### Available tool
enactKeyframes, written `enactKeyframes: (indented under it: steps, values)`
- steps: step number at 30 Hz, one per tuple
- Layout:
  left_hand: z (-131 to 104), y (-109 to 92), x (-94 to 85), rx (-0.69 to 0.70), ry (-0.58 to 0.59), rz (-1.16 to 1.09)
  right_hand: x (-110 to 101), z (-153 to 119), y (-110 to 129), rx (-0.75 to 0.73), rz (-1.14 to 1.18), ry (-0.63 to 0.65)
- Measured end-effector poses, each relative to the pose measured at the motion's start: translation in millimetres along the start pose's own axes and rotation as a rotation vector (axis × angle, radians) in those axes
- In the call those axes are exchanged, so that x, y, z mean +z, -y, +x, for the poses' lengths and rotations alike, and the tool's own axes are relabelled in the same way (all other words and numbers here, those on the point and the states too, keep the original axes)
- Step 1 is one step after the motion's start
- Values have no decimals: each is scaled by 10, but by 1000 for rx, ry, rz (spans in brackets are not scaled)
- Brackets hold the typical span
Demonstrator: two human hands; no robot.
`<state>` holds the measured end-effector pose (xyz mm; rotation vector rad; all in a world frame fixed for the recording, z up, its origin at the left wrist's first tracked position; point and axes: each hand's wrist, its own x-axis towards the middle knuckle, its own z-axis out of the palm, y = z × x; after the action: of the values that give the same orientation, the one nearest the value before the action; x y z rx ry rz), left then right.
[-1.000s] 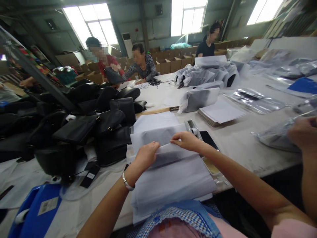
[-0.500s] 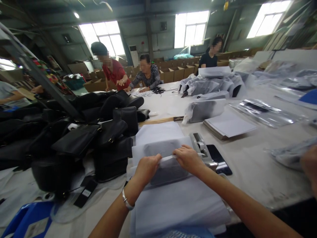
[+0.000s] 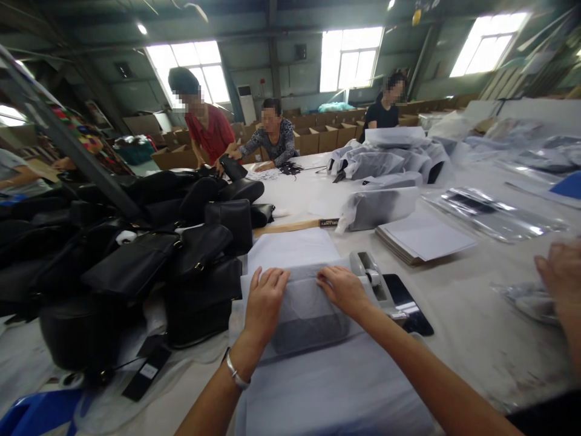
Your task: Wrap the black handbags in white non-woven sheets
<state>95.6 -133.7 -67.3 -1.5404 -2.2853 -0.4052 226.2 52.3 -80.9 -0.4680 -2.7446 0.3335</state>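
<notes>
In front of me a dark bag wrapped in white tissue paper point(image 3: 313, 330) lies flat; the bag shows through as a grey shape. My left hand point(image 3: 267, 297) rests on the wrap's left side, fingers stretched along the paper near its upper fold. On the right side, my right hand point(image 3: 344, 292) has its fingertips and thumb together on the same tissue paper. Beneath and nearer me spreads a stack of tissue sheets point(image 3: 327, 393). Just past my right hand stands a grey tape dispenser point(image 3: 374, 275), with a dark phone point(image 3: 408, 303) beside it.
Black bags point(image 3: 136, 260) are heaped on the left. White boards point(image 3: 426, 236) and clear plastic bags point(image 3: 490, 212) lie to the right. Wrapped bags point(image 3: 385, 160) stand farther back. Another person's hand point(image 3: 563, 278) is at the right edge; several co-workers are around the table.
The paper edge that both hands held raised is now down against the wrapped bag. My left hand has flattened out. Across the table, a co-worker in red now holds a black bag.
</notes>
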Motion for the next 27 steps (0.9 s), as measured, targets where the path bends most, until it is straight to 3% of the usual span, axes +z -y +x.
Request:
enactKeyframes:
  steps: [2, 5, 7, 10, 13, 17, 20, 24, 27]
  values:
    - [-92, -103, 54, 49, -60, -12, 18, 35, -10, 9, 20, -15]
    - [-243, -285, 175, 119, 21, -72, -7, 39, -72, 6, 0, -60]
    - [-307, -359, 249, 90, 75, -70, -75, -43, -174, 13, -34, -128]
    - [-319, -372, 299, 4, 123, -52, -218, -344, -415, 108, -40, -304]
    - [-287, -342, 300, -18, 156, -54, -311, -782, -675, 335, -11, -448]
    - [-295, -323, 345, -6, 128, -41, -276, -1228, -861, 641, 170, -394]
    - [-328, -291, 453, 14, 84, -17, -222, -1308, -858, 792, 434, -310]
    - [-350, -223, 587, 56, 45, 14, -229, -1236, -768, 857, 722, -339]
    - [-363, -195, 607, 79, 20, 15, -280, -1207, -667, 858, 775, -411]
